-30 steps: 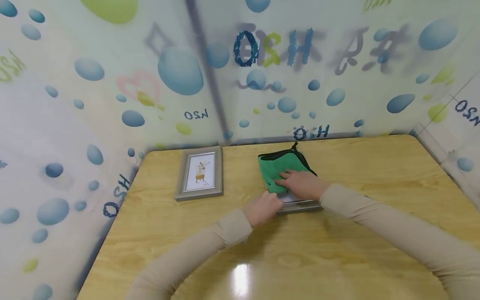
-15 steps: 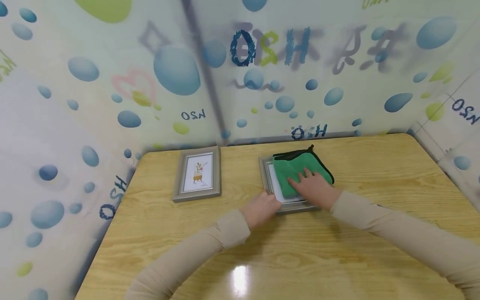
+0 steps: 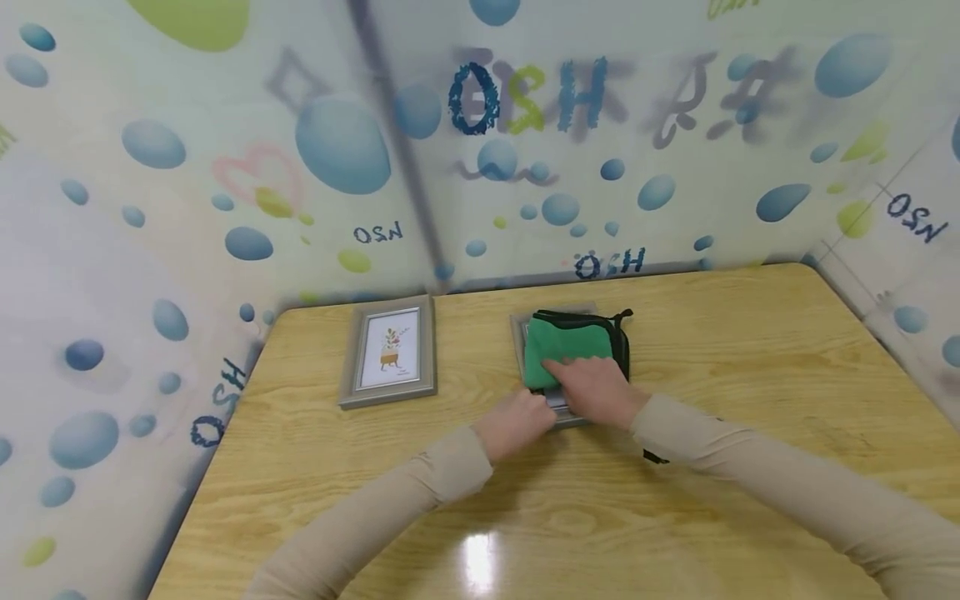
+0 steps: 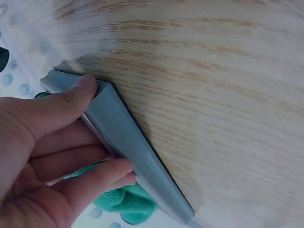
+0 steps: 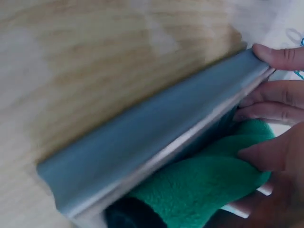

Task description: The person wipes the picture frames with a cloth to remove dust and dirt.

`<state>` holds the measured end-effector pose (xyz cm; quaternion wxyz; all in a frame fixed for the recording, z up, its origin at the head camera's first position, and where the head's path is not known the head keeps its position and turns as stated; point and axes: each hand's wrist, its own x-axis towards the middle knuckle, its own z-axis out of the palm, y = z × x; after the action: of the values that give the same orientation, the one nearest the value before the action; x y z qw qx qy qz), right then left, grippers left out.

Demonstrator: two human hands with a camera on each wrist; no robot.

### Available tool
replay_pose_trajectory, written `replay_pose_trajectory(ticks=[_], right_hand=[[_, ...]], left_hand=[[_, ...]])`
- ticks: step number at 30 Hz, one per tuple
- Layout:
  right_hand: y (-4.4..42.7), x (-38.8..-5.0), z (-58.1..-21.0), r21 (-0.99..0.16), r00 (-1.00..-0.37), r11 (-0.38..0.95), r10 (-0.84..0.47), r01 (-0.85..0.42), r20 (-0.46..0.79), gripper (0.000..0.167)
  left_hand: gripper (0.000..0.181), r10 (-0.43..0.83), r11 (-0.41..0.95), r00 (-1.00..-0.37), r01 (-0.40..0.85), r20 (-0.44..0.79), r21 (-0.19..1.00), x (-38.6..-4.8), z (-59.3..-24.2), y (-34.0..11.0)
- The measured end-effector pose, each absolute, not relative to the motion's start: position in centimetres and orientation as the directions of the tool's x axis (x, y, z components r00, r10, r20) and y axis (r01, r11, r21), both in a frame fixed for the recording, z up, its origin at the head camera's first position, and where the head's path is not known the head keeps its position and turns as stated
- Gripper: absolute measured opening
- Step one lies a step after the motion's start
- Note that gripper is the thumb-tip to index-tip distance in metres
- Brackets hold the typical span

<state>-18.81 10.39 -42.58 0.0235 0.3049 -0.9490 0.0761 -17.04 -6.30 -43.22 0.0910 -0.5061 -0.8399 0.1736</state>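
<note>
A grey picture frame (image 3: 572, 422) lies on the table right of middle, mostly covered by a green cloth (image 3: 567, 340) with black trim. My left hand (image 3: 516, 423) grips the near-left corner of this frame; in the left wrist view its thumb rests on the grey moulding (image 4: 137, 147) and its fingers lie at the inner edge. On top of the cloth, my right hand (image 3: 596, 390) presses down over the frame's glass. The right wrist view shows the cloth (image 5: 204, 175) bunched beneath the right hand's thumb, along the inner edge. Much of the frame's picture is hidden.
A second grey picture frame (image 3: 388, 350), with a potted-plant picture, lies flat at the back left of the wooden table (image 3: 420, 517). A wall (image 3: 480, 200) with painted drops rises behind the table's far edge. A small black strap (image 3: 655, 457) shows beneath the right sleeve.
The right hand moved the cloth to the right across the frame, then back to the left. Its right side is now more bunched. The left hand has kept its grip on the frame's corner.
</note>
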Motion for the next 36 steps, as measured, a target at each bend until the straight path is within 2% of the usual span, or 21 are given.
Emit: replay_pose_trajectory(ticks=[8, 12, 15, 21, 25, 28, 33, 36], right_hand=[[11.3, -19.8, -42.8, -0.22, -0.706, 0.686, -0.708, -0.694, 0.017, 0.044], [12.1, -20.1, -42.9, -0.142, -0.666, 0.661, -0.746, -0.737, -0.016, 0.052], [12.5, -19.8, -42.9, -0.033, -0.678, 0.679, -0.735, -0.734, -0.032, 0.052], [13.6, -18.3, -42.9, 0.175, -0.778, 0.763, -0.628, -0.622, -0.027, 0.043], [14.0, -17.4, -42.8, 0.227, -0.796, 0.775, -0.606, -0.59, -0.001, 0.041], [14.1, -17.1, -42.8, 0.187, -0.785, 0.773, -0.619, -0.606, 0.017, 0.042], [14.4, -17.0, -42.7, 0.086, -0.773, 0.771, -0.634, -0.631, 0.018, 0.046], [14.4, -17.1, -42.6, 0.075, -0.764, 0.762, -0.645, -0.643, 0.007, 0.047]], left_hand=[[0.019, 0.884, 0.433, -0.466, 0.838, -0.022, -0.332, -17.1, -43.3, -6.5], [0.019, 0.881, 0.436, -0.471, 0.84, -0.037, -0.324, -17.1, -43.2, -6.5], [0.018, 0.876, 0.433, -0.478, 0.837, -0.062, -0.336, -17.1, -43.0, -6.4], [0.016, 0.883, 0.42, -0.467, 0.831, -0.048, -0.364, -17.1, -43.0, -6.4], [0.011, 0.885, 0.426, -0.464, 0.829, -0.021, -0.362, -17.4, -43.3, -6.5], [0.005, 0.877, 0.459, -0.481, 0.845, -0.016, -0.273, -17.7, -43.3, -6.8], [0.021, 0.858, 0.512, -0.512, 0.859, -0.047, -0.024, -19.0, -42.5, -7.4], [0.018, 0.847, 0.532, -0.529, 0.838, -0.062, 0.119, -20.5, -41.7, -7.8]])
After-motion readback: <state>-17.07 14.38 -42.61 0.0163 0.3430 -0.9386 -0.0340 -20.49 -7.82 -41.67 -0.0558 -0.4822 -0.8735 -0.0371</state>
